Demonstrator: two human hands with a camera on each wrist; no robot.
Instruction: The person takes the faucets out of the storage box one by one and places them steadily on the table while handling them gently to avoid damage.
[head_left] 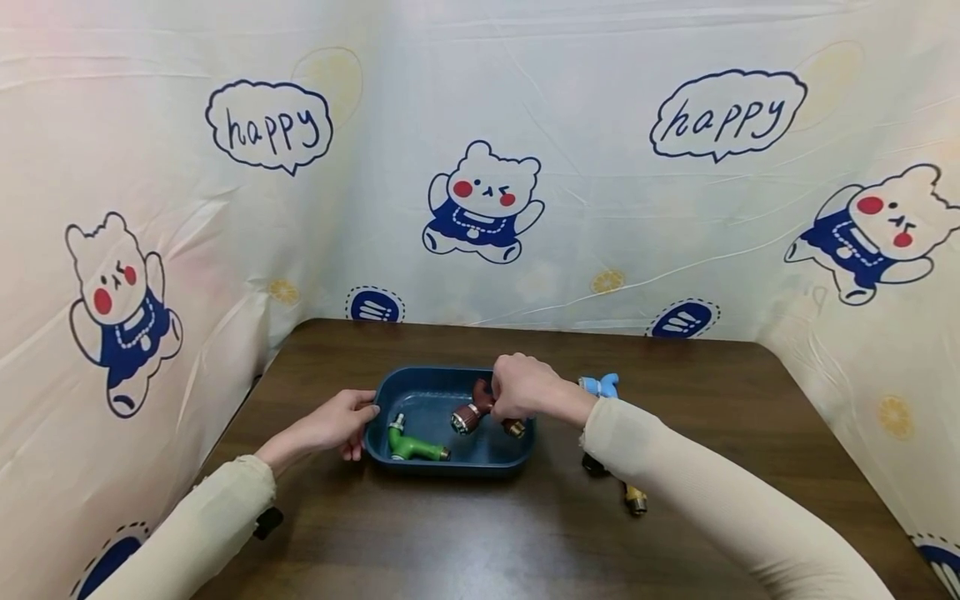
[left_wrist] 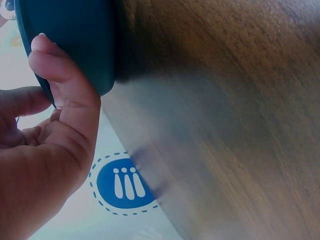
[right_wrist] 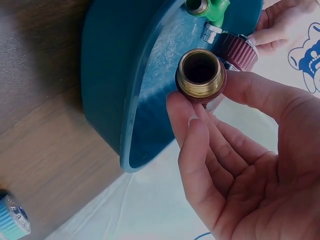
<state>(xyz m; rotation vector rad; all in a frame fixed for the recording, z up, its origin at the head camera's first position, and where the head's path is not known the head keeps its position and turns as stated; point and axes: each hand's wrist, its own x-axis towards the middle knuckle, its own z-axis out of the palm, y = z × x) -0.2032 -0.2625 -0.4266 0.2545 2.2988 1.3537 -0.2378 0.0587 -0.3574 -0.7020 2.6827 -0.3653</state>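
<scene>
My right hand (head_left: 521, 387) pinches a brown tap (head_left: 482, 400) over the right part of a dark blue plastic tray (head_left: 450, 470). In the right wrist view, the threaded brass end (right_wrist: 200, 75) of that tap faces the camera between thumb and fingers. My left hand (head_left: 337, 421) grips the tray's left end, thumb near the rim and fingers against the outer wall (left_wrist: 75, 40). A green tap (head_left: 412, 446) with a brass threaded end lies inside the tray at the left. Whether the brown tap touches the tray floor cannot be told.
Right of the tray lies a light blue tap (head_left: 600, 386). A yellow piece with a metal end (head_left: 636, 500) and a black piece (head_left: 594, 465) are partly hidden by my right sleeve. The wooden table (head_left: 465, 550) is bordered by a printed curtain (head_left: 585, 200).
</scene>
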